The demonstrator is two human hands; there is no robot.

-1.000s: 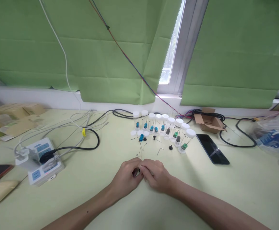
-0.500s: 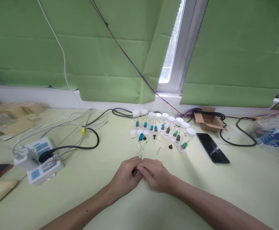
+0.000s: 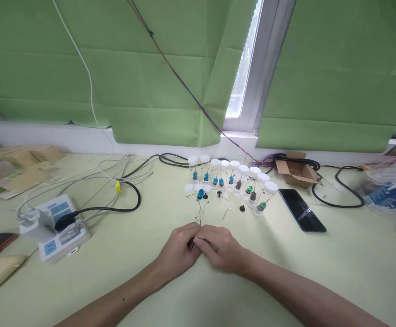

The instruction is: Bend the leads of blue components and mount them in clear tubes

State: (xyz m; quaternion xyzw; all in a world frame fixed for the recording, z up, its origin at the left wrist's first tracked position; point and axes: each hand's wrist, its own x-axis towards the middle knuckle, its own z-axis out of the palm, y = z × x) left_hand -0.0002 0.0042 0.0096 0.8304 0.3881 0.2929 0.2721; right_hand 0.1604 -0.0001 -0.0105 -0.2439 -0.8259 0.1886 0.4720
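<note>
My left hand [image 3: 181,247] and my right hand [image 3: 221,249] meet at the middle of the table, both closed with fingers pressed together. What they hold is mostly hidden; a thin dark tip shows above the fingers. Just beyond lie thin bent wires [image 3: 201,210]. Behind these are blue round pieces [image 3: 200,194], a small black part [image 3: 205,196] and loose white caps [image 3: 188,187]. An L-shaped hex key [image 3: 227,213] and a black knob-like piece [image 3: 242,208] lie to the right. Several clear, white-capped vials [image 3: 261,201] stand in a curved row, with blue, grey or green pieces inside.
On the left is a white power strip [image 3: 65,229] with plugs and cables. A black phone [image 3: 301,210] lies at the right, near an open cardboard box [image 3: 297,171]. Further right stands a clear plastic container [image 3: 390,190]. Flat boxes [image 3: 21,159] sit at the far left.
The fingers of my right hand have shifted very slightly against the left hand. Everything on the table stays where it was.
</note>
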